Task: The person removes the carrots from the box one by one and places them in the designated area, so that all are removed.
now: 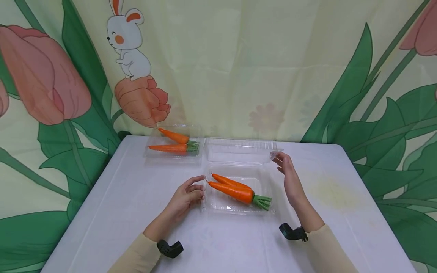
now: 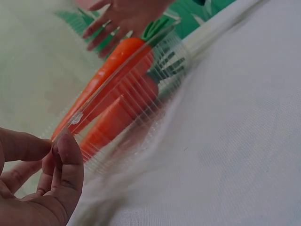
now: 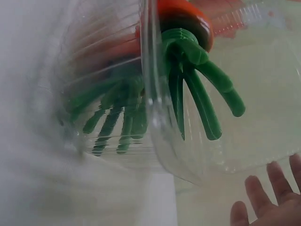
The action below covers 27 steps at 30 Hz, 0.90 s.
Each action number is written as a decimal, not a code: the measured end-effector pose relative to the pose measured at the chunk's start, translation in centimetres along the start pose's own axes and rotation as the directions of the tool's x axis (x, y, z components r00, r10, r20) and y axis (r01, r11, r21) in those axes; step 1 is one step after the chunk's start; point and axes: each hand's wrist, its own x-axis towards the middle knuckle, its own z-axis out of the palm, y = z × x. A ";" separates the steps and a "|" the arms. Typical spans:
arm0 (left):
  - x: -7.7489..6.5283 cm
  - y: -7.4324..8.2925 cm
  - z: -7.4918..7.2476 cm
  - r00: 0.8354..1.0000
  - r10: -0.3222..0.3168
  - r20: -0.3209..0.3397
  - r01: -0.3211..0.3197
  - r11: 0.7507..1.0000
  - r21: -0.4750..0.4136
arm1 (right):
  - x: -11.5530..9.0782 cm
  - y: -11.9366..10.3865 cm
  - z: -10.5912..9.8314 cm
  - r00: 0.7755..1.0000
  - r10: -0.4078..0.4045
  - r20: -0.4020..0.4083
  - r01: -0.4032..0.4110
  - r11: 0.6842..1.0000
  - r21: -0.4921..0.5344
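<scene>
A clear plastic clamshell container (image 1: 218,206) lies on the table with its lid (image 1: 239,154) folded back. Two orange carrots rest side by side in its base: the front carrot (image 1: 230,190) has a cut green top pointing right, and the rear carrot (image 1: 228,180) is partly covered by it. At the base's left rim, my left hand (image 1: 184,199) pinches the plastic edge between thumb and fingers, as the left wrist view (image 2: 44,176) shows. My right hand (image 1: 291,180) reaches up to the lid's right edge, its fingers (image 3: 258,193) extended against the thin plastic.
Behind and to the left stands another clear container (image 1: 150,156) holding two carrots (image 1: 168,149) with green tops. A white cloth (image 1: 112,212) covers the table. Beyond its far edge hangs a curtain (image 1: 218,68) printed with tulips and a rabbit.
</scene>
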 end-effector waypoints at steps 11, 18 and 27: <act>0.2 -0.1 0.0 1.000 -0.007 -0.006 0.007 1.000 0.021 | 2.7 1.1 -0.1 0.998 0.016 0.068 -0.015 1.000 -0.007; 0.0 -0.2 -0.1 1.000 -0.007 -0.012 0.007 1.000 0.030 | 3.7 1.1 0.0 0.988 0.076 0.133 -0.072 0.997 -0.038; -0.1 0.0 0.1 1.000 -0.002 -0.009 0.002 1.000 0.025 | 4.4 1.7 -0.2 0.967 0.114 0.226 -0.104 0.993 -0.056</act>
